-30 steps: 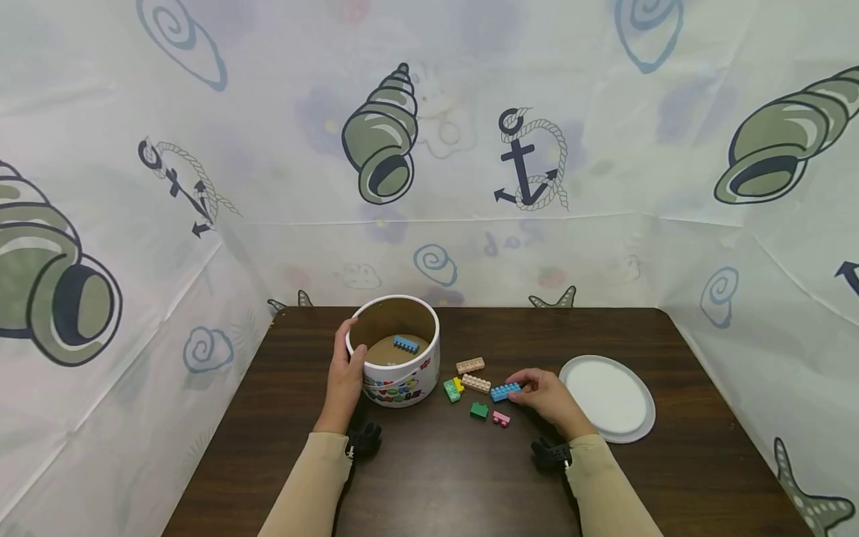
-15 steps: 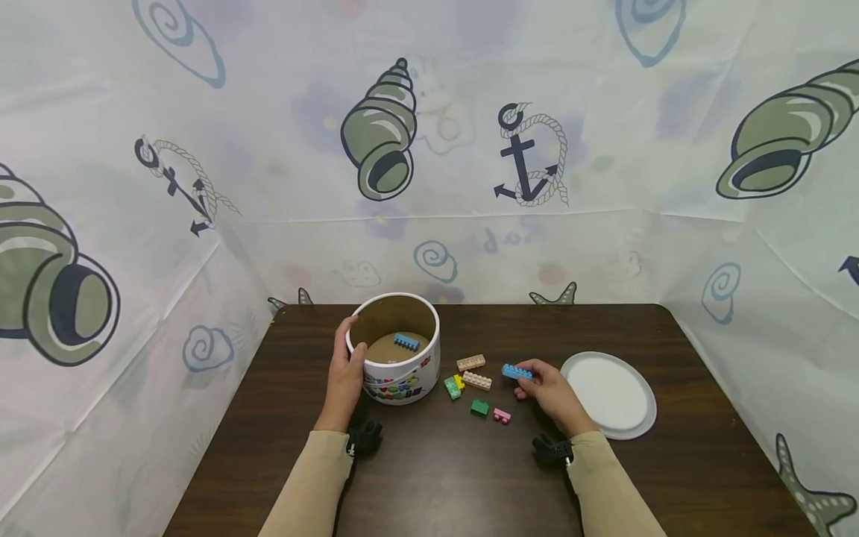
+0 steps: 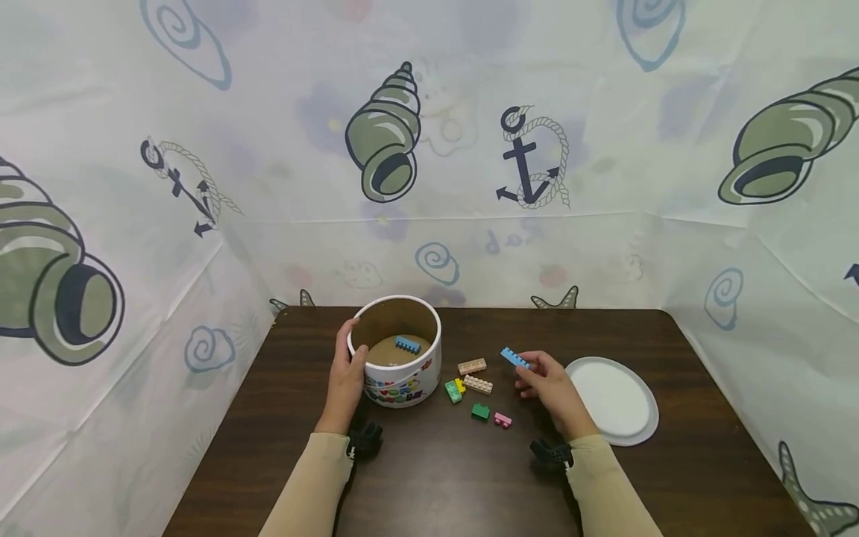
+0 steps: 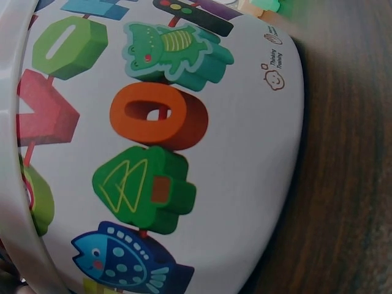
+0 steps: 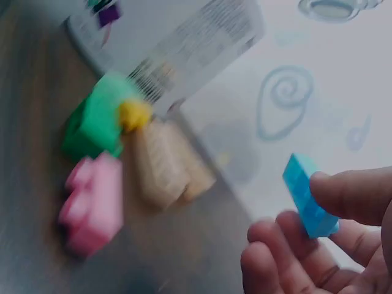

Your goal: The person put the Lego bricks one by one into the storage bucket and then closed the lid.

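Observation:
On the left of the table, my left hand (image 3: 344,388) grips a white printed bucket (image 3: 426,382) by its side, thumb over the rim. A blue toy brick (image 3: 407,344) lies at the bottom of that bucket. My right hand (image 3: 553,391) pinches another blue brick (image 3: 513,356) between thumb and fingers, raised above the table and tilted. Between the hands lie a tan brick (image 3: 472,366), a beige brick (image 3: 479,384), a light green brick (image 3: 452,392), a small yellow brick (image 3: 459,385), a dark green brick (image 3: 480,412) and a pink brick (image 3: 502,421).
A round white lid (image 3: 614,403) lies flat just right of my right hand. The dark wooden table (image 3: 443,485) has fabric walls (image 3: 463,171) with shell and anchor prints behind it and at both sides.
My right hand has lifted the blue brick off the table, back and slightly to the right, and turned it to a steeper slant. My left hand stays on the bucket.

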A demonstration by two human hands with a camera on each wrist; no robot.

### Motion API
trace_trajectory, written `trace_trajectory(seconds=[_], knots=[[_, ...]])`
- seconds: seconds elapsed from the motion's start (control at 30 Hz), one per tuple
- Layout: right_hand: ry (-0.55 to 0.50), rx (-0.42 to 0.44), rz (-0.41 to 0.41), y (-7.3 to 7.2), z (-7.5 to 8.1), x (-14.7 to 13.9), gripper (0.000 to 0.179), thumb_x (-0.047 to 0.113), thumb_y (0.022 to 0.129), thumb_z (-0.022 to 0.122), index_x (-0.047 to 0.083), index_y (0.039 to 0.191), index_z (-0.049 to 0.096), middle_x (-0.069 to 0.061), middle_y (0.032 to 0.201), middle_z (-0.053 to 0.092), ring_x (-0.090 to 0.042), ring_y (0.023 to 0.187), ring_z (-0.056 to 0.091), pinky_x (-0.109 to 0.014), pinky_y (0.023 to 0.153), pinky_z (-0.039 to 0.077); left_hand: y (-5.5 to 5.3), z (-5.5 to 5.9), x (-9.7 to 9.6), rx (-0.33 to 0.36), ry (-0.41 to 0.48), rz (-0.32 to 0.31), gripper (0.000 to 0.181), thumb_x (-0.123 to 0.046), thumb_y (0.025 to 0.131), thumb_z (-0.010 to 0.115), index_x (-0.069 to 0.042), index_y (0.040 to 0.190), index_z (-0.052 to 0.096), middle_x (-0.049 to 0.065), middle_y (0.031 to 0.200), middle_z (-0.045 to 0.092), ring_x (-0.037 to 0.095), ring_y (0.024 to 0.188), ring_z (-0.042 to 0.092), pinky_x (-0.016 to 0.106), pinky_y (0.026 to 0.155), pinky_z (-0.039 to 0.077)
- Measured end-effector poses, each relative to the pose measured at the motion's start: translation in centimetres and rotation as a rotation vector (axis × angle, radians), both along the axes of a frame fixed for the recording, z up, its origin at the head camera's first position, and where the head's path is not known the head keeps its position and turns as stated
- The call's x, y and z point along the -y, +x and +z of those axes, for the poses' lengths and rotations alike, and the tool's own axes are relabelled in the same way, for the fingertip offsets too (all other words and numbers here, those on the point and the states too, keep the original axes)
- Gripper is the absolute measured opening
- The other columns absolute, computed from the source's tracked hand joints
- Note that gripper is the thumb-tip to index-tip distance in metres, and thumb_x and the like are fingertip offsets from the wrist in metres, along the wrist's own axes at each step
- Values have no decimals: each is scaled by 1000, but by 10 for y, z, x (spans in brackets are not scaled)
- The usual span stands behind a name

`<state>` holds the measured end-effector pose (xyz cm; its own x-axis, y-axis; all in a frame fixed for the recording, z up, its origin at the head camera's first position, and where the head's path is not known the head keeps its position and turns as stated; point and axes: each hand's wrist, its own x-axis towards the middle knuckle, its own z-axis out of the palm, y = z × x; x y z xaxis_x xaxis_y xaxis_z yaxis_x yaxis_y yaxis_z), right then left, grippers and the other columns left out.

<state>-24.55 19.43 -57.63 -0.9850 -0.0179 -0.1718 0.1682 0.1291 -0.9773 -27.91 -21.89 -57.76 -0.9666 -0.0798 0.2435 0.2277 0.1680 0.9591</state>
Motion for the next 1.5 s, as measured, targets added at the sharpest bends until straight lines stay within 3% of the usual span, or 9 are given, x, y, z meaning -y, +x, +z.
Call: trace_trajectory(seconds=[0.17, 0.27, 0.47, 0.63, 0.87, 1.23, 1.5], knots=[[29, -36, -2, -5, 31, 7, 39, 20, 109, 67, 8, 145, 60, -13, 124, 61, -33, 114, 63, -34, 90, 57, -1, -2, -1, -2, 7, -4, 56, -32, 111, 53, -40, 164, 38, 2, 174, 35, 37, 155, 41, 66, 126, 29], [20, -84, 6, -13, 46, 12, 42, 19, 109, 68, 5, 147, 58, -14, 126, 64, -31, 116, 67, -33, 91, 57, -1, -2, -2, -5, 10, 0, 56, -32, 111, 54, -39, 164, 39, 3, 174, 35, 38, 154, 41, 66, 126, 29], [-43, -167, 23, -25, 70, 31, 41, 24, 107, 71, 3, 140, 59, -9, 115, 65, -16, 98, 69, -37, 89, 58, 0, -2, -1, -17, 9, -2, 57, -30, 111, 54, -36, 165, 38, 5, 175, 35, 41, 155, 41, 68, 125, 29], [-101, -207, 70, -32, 89, 48, 37, 20, 106, 71, 3, 138, 60, -8, 115, 65, -23, 102, 68, -37, 90, 59, -2, -3, -2, -19, 10, 0, 56, -31, 111, 54, -37, 165, 38, 4, 174, 36, 41, 155, 41, 67, 124, 30], [-204, -242, 126, -41, 112, 77, 36, 7, 106, 66, -4, 138, 53, -11, 113, 67, -22, 97, 71, -31, 84, 58, -3, -2, -5, -14, 8, 1, 56, -34, 111, 54, -41, 165, 37, 2, 175, 33, 42, 155, 41, 68, 123, 32], [-228, -267, 201, -46, 127, 116, 35, 22, 104, 74, 4, 133, 64, -8, 112, 65, -37, 100, 68, -35, 84, 57, -4, -4, -5, -35, 11, 6, 57, -39, 111, 56, -40, 165, 37, 3, 174, 35, 43, 155, 40, 70, 124, 31], [-241, -232, 164, -48, 115, 132, 31, 26, 106, 73, 9, 129, 61, -2, 98, 68, -24, 83, 71, -39, 79, 57, -6, -3, -7, -28, 7, 10, 57, -37, 112, 55, -39, 165, 37, 3, 174, 36, 44, 154, 42, 70, 123, 32]])
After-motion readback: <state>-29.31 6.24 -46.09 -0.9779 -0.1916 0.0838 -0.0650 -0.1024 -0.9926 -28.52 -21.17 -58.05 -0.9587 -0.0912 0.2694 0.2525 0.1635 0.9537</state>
